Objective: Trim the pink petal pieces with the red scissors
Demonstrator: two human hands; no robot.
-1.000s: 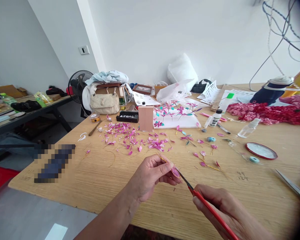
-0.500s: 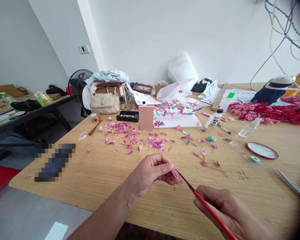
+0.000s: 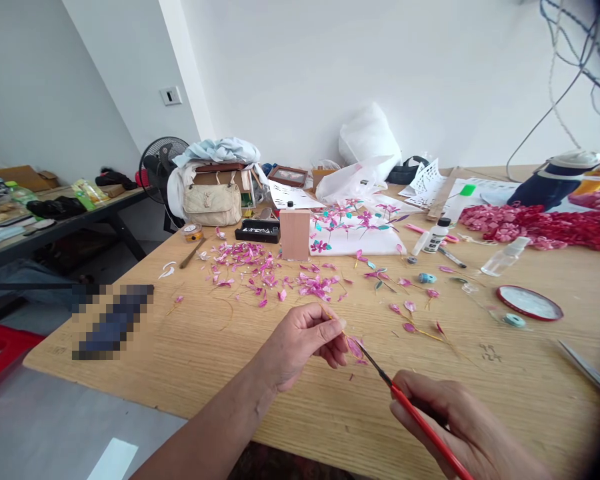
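Observation:
My left hand (image 3: 303,343) pinches the thin gold wire stem of a small pink petal (image 3: 354,347) just above the wooden table (image 3: 215,353). My right hand (image 3: 455,423) grips a red-handled paintbrush (image 3: 420,423) like a pen, and its dark tip touches the petal. Both hands hover near the table's front edge. Many loose pink petals (image 3: 265,273) on wire lie scattered on the table behind them.
A wooden block (image 3: 295,233), a white board with finished pink flowers (image 3: 353,233), a small glue bottle (image 3: 435,235), a red-rimmed lid (image 3: 529,303), scissors (image 3: 587,370), a heap of red flowers (image 3: 535,227), a beige handbag (image 3: 213,203) and a fan (image 3: 161,167) surround the work area.
The petal has tilted slightly in my left fingers and the brush tip has shifted a little along it. The view has moved slightly; the hands stay in place.

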